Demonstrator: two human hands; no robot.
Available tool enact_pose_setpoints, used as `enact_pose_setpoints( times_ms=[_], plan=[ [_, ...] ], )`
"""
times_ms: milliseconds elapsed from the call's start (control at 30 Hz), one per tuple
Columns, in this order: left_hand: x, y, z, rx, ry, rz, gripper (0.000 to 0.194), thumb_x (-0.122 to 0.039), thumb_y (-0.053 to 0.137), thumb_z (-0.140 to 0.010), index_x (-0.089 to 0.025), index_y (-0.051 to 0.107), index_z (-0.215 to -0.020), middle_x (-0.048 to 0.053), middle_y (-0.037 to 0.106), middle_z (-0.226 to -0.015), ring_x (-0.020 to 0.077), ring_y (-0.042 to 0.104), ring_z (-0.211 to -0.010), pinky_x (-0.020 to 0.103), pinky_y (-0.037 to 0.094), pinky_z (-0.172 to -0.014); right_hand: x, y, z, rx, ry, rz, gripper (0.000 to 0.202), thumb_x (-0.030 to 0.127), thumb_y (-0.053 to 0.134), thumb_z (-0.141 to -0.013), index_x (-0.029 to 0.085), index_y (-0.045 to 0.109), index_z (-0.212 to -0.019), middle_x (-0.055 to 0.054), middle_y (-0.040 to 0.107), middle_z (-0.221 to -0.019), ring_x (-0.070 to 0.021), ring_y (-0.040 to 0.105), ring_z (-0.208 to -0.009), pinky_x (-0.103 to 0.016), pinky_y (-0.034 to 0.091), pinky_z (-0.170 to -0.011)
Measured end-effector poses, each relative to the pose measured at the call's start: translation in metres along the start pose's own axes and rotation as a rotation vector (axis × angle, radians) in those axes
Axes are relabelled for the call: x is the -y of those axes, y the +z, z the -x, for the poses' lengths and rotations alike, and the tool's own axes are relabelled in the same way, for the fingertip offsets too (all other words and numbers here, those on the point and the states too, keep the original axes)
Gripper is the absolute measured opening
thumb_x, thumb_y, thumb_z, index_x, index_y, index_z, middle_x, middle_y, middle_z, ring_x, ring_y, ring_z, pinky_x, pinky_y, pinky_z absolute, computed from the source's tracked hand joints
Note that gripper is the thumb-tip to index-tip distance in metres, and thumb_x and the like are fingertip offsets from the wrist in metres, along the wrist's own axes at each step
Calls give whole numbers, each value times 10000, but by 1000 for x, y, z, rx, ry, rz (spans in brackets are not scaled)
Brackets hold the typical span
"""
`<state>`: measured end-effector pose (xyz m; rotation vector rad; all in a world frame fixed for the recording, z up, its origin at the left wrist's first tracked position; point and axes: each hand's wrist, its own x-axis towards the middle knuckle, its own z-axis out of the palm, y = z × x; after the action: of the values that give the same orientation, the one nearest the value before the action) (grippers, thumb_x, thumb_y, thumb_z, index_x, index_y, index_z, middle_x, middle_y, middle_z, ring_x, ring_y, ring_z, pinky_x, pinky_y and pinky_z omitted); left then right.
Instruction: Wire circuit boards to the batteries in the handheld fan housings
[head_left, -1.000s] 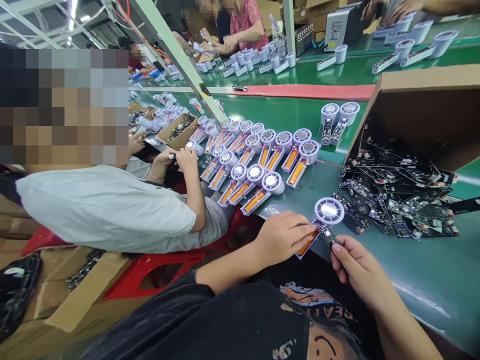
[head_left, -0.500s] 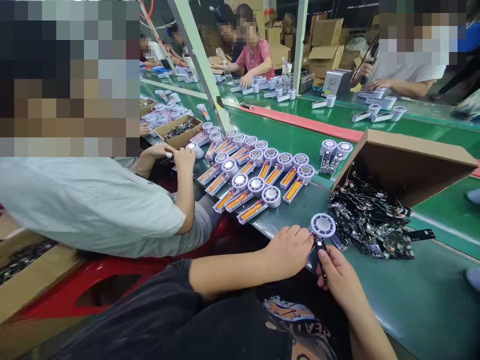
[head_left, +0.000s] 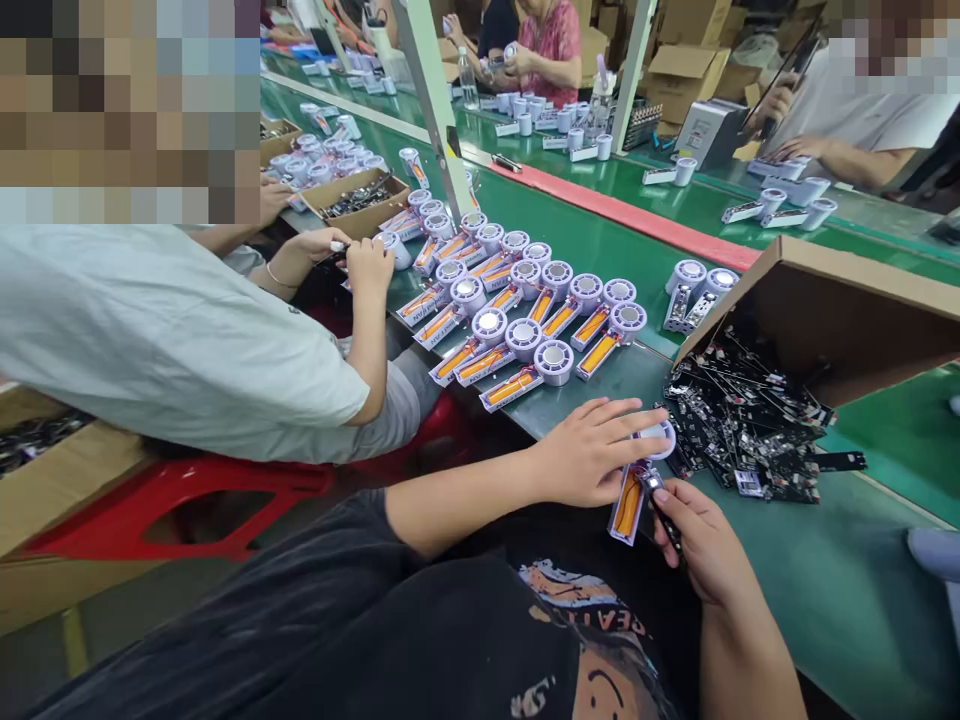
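Note:
My left hand (head_left: 592,450) lies over the round head of a lilac handheld fan (head_left: 625,512) at the table edge, its fingers stretched out and partly hiding the head. The fan's handle is uncovered, with an orange battery and thin wires inside, and points toward me. A narrow black circuit board (head_left: 666,528) is pinched between the thumb and fingers of my right hand (head_left: 697,530). Its upper end is beside the fan's neck, close to the wires; whether a wire joins it I cannot tell. Right of the fan lies a heap of black circuit boards (head_left: 739,430).
A tipped cardboard box (head_left: 862,320) stands behind the heap. Several uncovered fans (head_left: 555,362) lie in rows to the left. Beside me a co-worker in a pale shirt (head_left: 247,350) handles a small part. A metal post (head_left: 431,110) rises from the green table (head_left: 832,560).
My left hand has gone from curled fingers to fingers stretched across the fan's head, and the handle with its orange battery now shows. My right hand still holds the board, now tilted.

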<state>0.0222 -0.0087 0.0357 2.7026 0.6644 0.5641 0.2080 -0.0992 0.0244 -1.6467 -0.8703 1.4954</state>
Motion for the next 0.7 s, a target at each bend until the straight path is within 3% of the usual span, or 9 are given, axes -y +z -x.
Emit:
enact_pose_setpoints(
  times_ms=[67, 167, 367, 533, 633, 700],
  plan=[
    [0, -5, -13, 119, 14, 3, 672, -263, 578, -846, -262, 432, -1502, 33, 334, -1650, 314, 264, -1528, 544, 305, -1206, 0, -2, 1, 7, 13, -20, 627, 774, 750, -561, 205, 515, -681, 50, 495, -441, -56, 365, -336, -186, 274, -328],
    [-5, -6, -26, 194, -56, 44, 665, -277, 579, -850, -245, 427, -1497, 29, 358, -1633, 309, 352, -1464, 505, 401, -1145, -2, -4, 1, 3, 25, -56, 627, 759, 774, -554, 198, 532, -691, 44, 509, -437, -55, 368, -327, -182, 276, -323],
    [-15, 2, -38, 136, -203, 36, 514, -189, 558, -854, -212, 545, -1367, 46, 514, -1462, 280, 489, -1209, 433, 498, -997, -4, -8, -1, -37, 1, -108, 593, 722, 784, -591, 205, 523, -716, 53, 503, -441, -62, 374, -322, -183, 285, -307],
    [-20, 7, -37, 53, -274, -56, 440, -208, 531, -873, -225, 571, -1311, 61, 536, -1383, 280, 504, -1122, 412, 504, -879, -8, -6, -3, -116, -96, -145, 575, 673, 786, -650, 249, 503, -916, 100, 504, -500, -62, 378, -323, -174, 313, -305],
    [-21, 2, -28, 66, -315, -45, 466, -280, 572, -857, -223, 570, -1320, 87, 539, -1338, 287, 513, -1129, 427, 489, -910, -10, -4, -3, -155, -152, -166, 573, 630, 818, -645, 262, 495, -943, 101, 547, -609, -32, 360, -320, -168, 321, -300],
    [-22, -2, -21, 83, -295, -23, 553, -344, 609, -840, -216, 538, -1373, 103, 515, -1377, 320, 476, -1239, 479, 447, -1022, -12, -4, -2, -157, -165, -172, 544, 602, 835, -643, 245, 529, -916, 86, 560, -647, -21, 362, -326, -164, 315, -293]
  ],
)
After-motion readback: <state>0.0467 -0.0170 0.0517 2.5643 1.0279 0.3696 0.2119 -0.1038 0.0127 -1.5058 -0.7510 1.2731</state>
